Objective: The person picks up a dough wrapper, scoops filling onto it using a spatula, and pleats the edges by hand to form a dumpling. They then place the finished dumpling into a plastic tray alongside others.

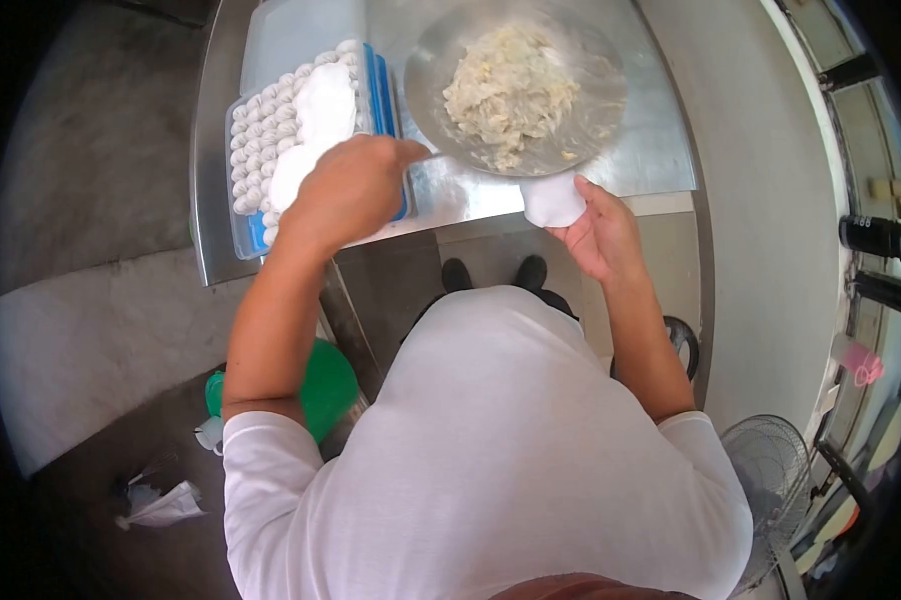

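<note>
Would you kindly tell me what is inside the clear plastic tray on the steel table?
The clear plastic tray holds rows of small white pleated dumplings and a stack of round white wrappers. The left hand covers the tray's near right corner, so its contents there are hidden.

A food-preparation kitchen: steel worktable (pixel 651 165), bowl of filling (pixel 516 85), tray of folded dumplings (pixel 256 130).

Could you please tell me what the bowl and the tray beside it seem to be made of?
The bowl looks like bare metal, probably stainless steel: grey, with a dull sheen and soft reflections. The tray holding the dumplings appears to be clear plastic, since its wall is see-through; the blue part under it looks plastic too.
</note>
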